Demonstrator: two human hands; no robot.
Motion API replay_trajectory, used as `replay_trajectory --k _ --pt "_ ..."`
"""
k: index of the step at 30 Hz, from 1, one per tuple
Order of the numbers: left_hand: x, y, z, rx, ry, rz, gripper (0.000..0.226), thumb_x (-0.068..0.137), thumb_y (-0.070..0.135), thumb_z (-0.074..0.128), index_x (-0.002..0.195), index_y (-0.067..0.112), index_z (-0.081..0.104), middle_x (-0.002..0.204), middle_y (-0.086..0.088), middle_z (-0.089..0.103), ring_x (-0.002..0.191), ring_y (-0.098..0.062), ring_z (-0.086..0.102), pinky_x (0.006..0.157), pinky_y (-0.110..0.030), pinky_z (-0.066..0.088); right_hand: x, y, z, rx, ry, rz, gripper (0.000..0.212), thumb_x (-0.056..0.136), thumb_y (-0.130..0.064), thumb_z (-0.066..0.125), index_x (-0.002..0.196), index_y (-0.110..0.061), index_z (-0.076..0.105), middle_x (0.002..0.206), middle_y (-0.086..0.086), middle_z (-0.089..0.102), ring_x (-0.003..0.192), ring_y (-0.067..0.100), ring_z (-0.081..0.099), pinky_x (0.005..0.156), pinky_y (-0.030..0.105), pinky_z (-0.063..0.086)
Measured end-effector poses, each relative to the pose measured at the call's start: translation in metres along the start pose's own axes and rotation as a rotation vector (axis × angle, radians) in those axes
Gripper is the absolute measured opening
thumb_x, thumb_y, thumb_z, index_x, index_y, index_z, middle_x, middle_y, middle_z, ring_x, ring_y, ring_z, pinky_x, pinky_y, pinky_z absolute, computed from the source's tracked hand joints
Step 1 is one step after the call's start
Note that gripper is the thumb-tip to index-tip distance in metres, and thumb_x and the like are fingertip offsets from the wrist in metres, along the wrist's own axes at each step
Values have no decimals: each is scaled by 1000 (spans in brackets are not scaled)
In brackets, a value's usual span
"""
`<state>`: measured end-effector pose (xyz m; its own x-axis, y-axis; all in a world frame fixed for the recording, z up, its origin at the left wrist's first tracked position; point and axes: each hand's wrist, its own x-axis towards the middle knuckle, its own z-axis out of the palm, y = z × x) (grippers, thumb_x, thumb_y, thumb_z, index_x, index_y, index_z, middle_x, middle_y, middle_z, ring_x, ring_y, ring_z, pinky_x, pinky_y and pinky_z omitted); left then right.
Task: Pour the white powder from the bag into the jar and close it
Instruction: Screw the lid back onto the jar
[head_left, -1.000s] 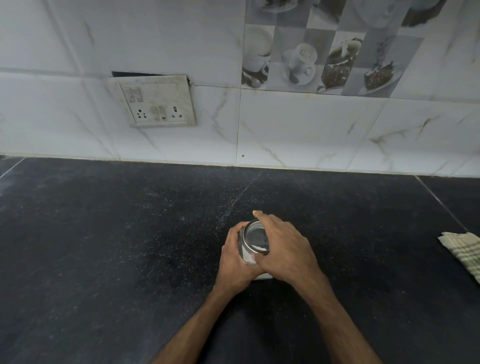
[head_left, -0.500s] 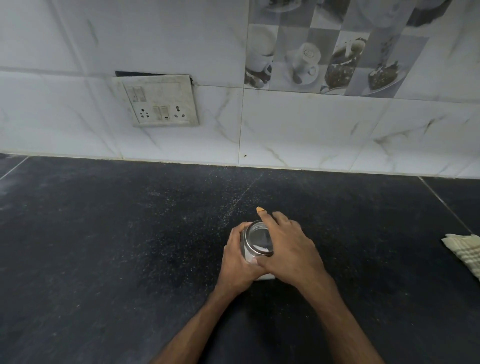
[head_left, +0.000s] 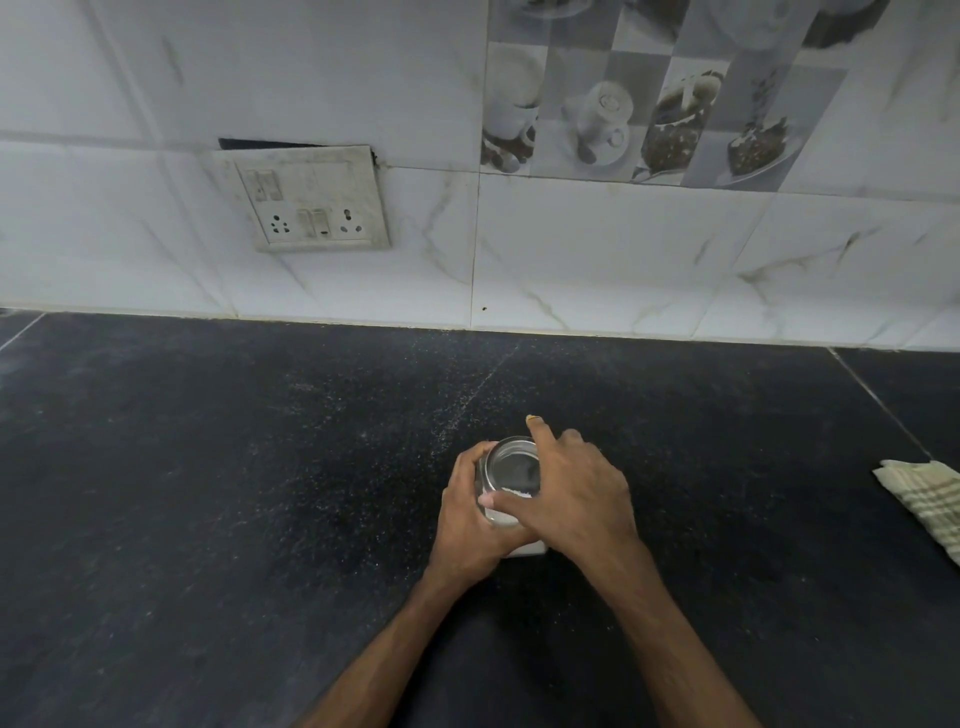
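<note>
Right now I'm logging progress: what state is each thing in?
Jar: upright on counter, white powder inside.
Lid: on the jar, under the right hand.
Left hand: gripping the jar.
Right hand: on the lid.
Cloth: crumpled at right edge.

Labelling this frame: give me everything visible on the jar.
The jar is small, clear, glass-looking, and stands upright on the dark countertop. A shiny round lid sits on top; white powder shows inside at the base. The left hand wraps its side, the right hand grips the lid from above. Whether the lid is fully tightened can't be told.
</note>
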<state>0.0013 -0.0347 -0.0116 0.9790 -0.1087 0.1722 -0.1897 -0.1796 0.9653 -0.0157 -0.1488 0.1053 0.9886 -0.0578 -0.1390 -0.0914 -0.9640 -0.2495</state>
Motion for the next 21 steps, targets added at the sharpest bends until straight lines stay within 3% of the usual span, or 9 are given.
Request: replay_trajectory --k 2,4,6,9,11,16,19,21 --pt "0 0 0 3 -1 -10 91 53 36 94 129 35 44 127 11 59 117 -8 61 98 -29 52 -3 1 -1 6 -30 -25 109 73 -71 67 156 -34 7 151 3 39 136 24 40 102 41 42" --pt "0 -1 0 3 3 -23 93 53 36 93 131 29 44 127 10 60 116 -7 62 97 -29 53 -7 -1 -3 18 -53 -107 101 80 -54 71 155 -35 6 158 -1 30 142 22 33 106 41 40" --pt "0 -2 0 -2 -1 -23 90 55 35 92 131 28 45 126 10 60 114 -6 62 94 -25 53 -7 -3 -1 -32 -27 -132 95 83 -44 72 155 -32 11 154 -1 35 137 21 39 104 39 43" --pt "0 0 0 2 -15 -22 94 53 38 92 132 26 44 126 11 60 115 -6 61 95 -24 52 -8 -5 -5 -120 -37 -50 102 78 -59 71 154 -28 12 145 8 43 128 25 49 100 40 45" --pt "0 -1 0 3 -12 -23 96 51 40 93 133 25 44 127 11 61 117 -6 61 97 -22 50 -9 -4 -11 -129 -70 -28 108 75 -65 70 155 -27 8 148 9 41 132 28 46 102 42 43" --pt "0 -2 0 -2 -9 -22 90 54 30 93 130 31 45 126 12 60 115 -4 61 94 -19 50 -8 -8 -8 -96 -159 -166 97 85 -37 72 156 -33 5 166 3 5 150 27 17 112 47 35" --pt "0 -1 -1 -10 -23 -20 93 52 28 95 131 27 45 125 12 60 114 -1 61 92 -15 49 -12 -8 0 -125 -193 -115 97 85 -37 72 155 -32 4 165 8 5 145 31 29 109 46 39" --pt "0 0 -1 -26 -25 -29 95 51 30 95 131 26 45 124 13 61 114 -1 61 92 -14 49 -16 -7 -1 -121 -164 -59 101 84 -46 70 155 -32 1 159 11 24 135 29 43 103 43 43"
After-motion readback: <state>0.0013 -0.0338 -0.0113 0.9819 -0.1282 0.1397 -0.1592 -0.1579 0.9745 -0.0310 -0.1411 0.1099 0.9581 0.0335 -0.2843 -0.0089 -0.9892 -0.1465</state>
